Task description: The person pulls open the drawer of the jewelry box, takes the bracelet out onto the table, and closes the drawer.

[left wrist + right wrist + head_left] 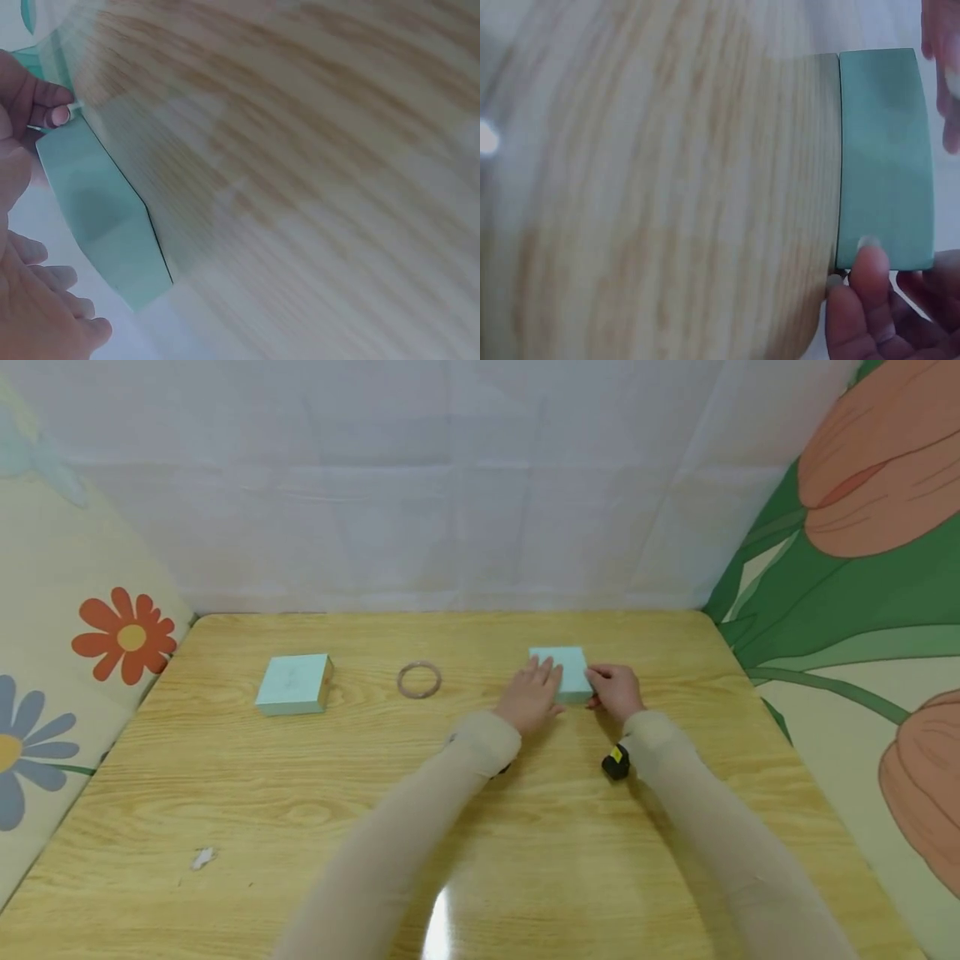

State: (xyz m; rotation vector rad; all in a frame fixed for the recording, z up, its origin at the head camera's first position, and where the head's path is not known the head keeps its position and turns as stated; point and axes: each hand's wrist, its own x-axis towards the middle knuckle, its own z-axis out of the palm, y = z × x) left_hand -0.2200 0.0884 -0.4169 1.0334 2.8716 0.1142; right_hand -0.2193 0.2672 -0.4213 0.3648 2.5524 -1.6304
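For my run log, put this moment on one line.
Left hand: rests on right box | right hand: touches its right end | ring: on table between boxes | left box: on table, untouched

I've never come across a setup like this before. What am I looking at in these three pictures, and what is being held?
There is no machine here: a person works with two bare hands. The wide picture comes from a head-worn camera looking forward and down; the two close-ups come from cameras on each wrist.

On the wood-grained table are a left box and a right box, both pale blue, with a thin ring between them and a small white scrap nearer the person.

The left hand lies over the right box's top; the right hand grips its right edge.
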